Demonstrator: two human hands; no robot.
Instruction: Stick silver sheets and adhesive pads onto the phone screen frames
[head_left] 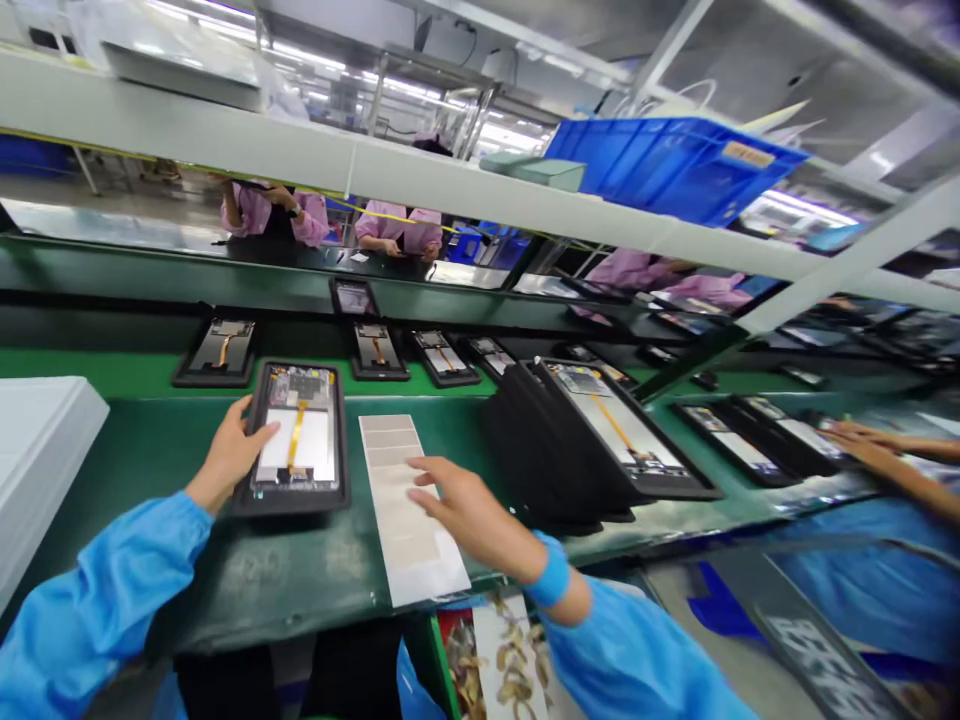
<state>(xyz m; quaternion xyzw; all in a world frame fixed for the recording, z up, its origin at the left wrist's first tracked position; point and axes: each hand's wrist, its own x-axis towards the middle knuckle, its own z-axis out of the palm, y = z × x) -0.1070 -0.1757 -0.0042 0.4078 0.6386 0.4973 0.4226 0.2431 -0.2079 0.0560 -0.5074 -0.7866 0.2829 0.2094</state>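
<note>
Tablet housing (296, 440) against left hand (229, 455)

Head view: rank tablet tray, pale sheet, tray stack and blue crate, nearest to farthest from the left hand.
1. Tablet tray: touching the left hand.
2. Pale sheet: just right of the tray.
3. Tray stack: farther right, leaning.
4. Blue crate: up on the shelf.

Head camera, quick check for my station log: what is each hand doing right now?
Left hand: open, fingers on the black tablet frame.
Right hand: open, fingers spread over the white sheet; contact unclear.
</note>
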